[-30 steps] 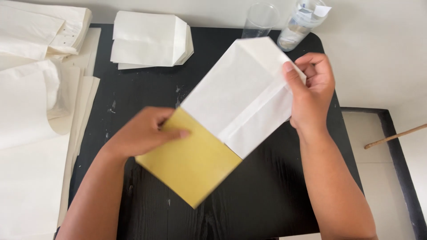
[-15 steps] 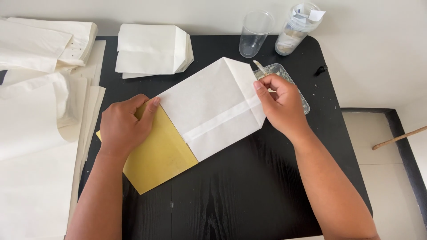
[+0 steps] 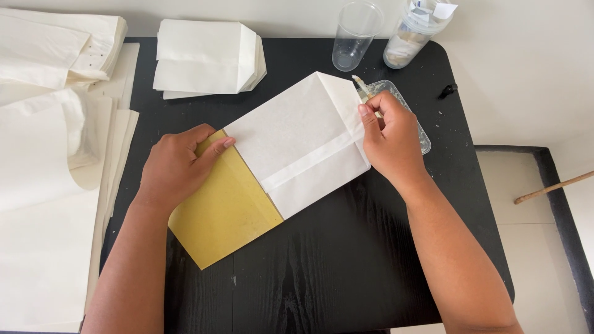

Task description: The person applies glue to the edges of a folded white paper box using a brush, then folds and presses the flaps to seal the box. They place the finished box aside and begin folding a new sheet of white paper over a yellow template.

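White paper bag (image 3: 303, 145), folded around a yellow card template (image 3: 226, 213), lies flat on the black table (image 3: 346, 266). Risk: if the left hand (image 3: 176, 167) eases its flat press, the bag could likely skew off the template. The right hand (image 3: 393, 139) pinches a small brush (image 3: 361, 85) at the bag's far right edge; paste may smear beyond the flap. The bag lies between both hands, touching each.

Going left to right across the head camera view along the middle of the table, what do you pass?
Loose white sheets → left hand → yellow board → white paper bag → right hand → wooden stick.
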